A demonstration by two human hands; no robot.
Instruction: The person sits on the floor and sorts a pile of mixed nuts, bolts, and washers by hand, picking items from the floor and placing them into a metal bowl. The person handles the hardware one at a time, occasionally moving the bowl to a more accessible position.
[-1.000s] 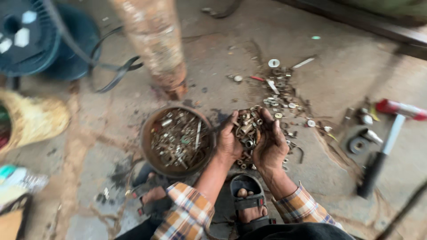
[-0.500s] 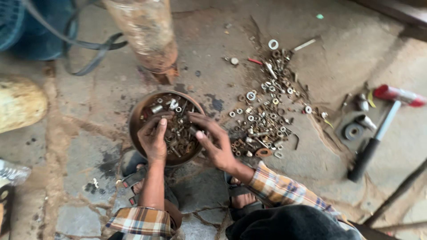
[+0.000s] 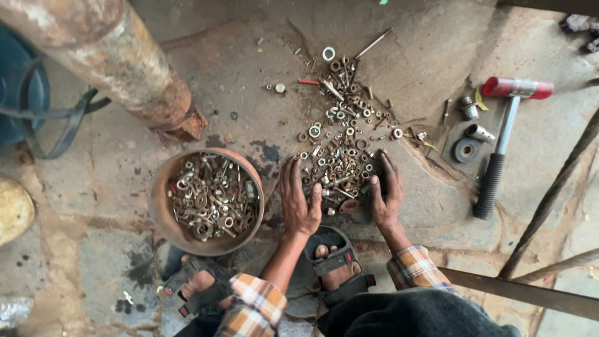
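Observation:
A pile of nuts, washers and bolts (image 3: 340, 143) lies scattered on the stone floor. My left hand (image 3: 298, 200) rests flat at the pile's near left edge, fingers spread. On the pile's near right edge lies my right hand (image 3: 385, 193), fingers slightly curled against the pieces. Both palms face inward, cupping the nearest hardware between them. To the left stands a round rusty bowl (image 3: 163, 215) filled with more nuts and washers. My sandalled feet (image 3: 331, 256) are just below the hands.
A rusty pipe post (image 3: 118, 59) rises at the upper left beside a blue drum (image 3: 22, 93) with black straps. A red-headed mallet (image 3: 502, 140), a black tape roll (image 3: 466, 150) and small metal fittings lie at the right. Metal bars (image 3: 549, 200) cross the lower right.
My hands dropped a scoop of hardware into the bowl, then moved right, back to the floor pile. They now rest on either side of its near edge.

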